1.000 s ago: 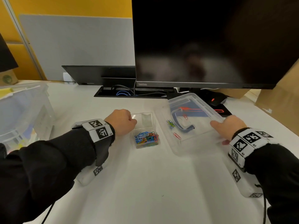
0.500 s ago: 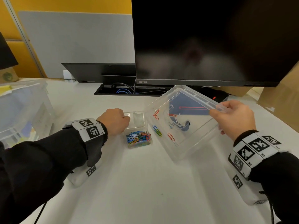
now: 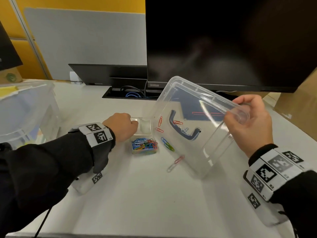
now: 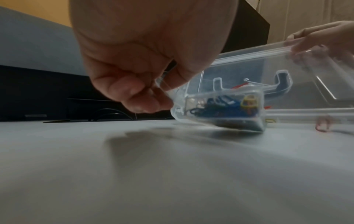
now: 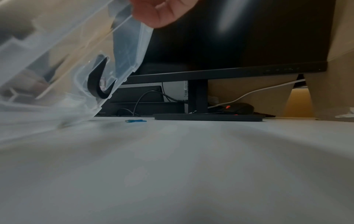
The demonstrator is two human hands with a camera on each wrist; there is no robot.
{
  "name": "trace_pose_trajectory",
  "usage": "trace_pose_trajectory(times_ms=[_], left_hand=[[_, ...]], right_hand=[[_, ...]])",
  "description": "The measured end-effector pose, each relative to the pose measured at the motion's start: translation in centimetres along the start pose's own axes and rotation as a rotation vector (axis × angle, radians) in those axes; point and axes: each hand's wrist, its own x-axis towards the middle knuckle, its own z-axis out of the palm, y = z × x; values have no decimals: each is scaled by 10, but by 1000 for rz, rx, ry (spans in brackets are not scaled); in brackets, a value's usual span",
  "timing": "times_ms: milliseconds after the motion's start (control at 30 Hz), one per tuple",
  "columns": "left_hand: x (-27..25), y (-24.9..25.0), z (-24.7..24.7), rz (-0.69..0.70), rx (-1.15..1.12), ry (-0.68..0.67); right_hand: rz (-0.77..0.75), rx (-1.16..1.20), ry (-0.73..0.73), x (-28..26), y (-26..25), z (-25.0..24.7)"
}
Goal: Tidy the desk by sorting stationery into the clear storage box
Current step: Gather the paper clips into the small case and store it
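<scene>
My right hand (image 3: 247,117) grips the right rim of a shallow clear tray (image 3: 197,146) with a blue handle (image 3: 181,129). The tray is tilted steeply, its lower left edge near the desk. Several coloured paper clips (image 3: 167,143) lie on its sloping floor, and a pink clip (image 3: 176,162) sits at its lower edge. Beside it stands a small clear case (image 3: 145,146) full of coloured clips. My left hand (image 3: 123,126) pinches the case's raised lid (image 4: 162,81). The right wrist view shows the tray (image 5: 57,53) and the right hand's fingers (image 5: 161,13) on its rim.
A large clear storage box (image 3: 25,109) stands at the left edge of the white desk (image 3: 154,203). A black monitor (image 3: 223,40) rises behind, with its base (image 5: 208,117), cables and a mouse (image 5: 237,108). A blue clip (image 5: 135,120) lies loose on the desk.
My right hand has lifted the tray's right side, from flat to steeply tilted toward the small case. The clips slid down to its left. My left hand stayed on the case's lid.
</scene>
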Motion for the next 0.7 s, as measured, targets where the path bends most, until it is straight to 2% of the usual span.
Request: trace_pose_trajectory(times_ms=[433,700], left_hand=[[-6,-8,-3,22,-111,-40],[-5,-9,-3,31,-135,-34]], right_hand=[[-399,50,136,9,-8,13],[-498,115,175,6,-21,16]])
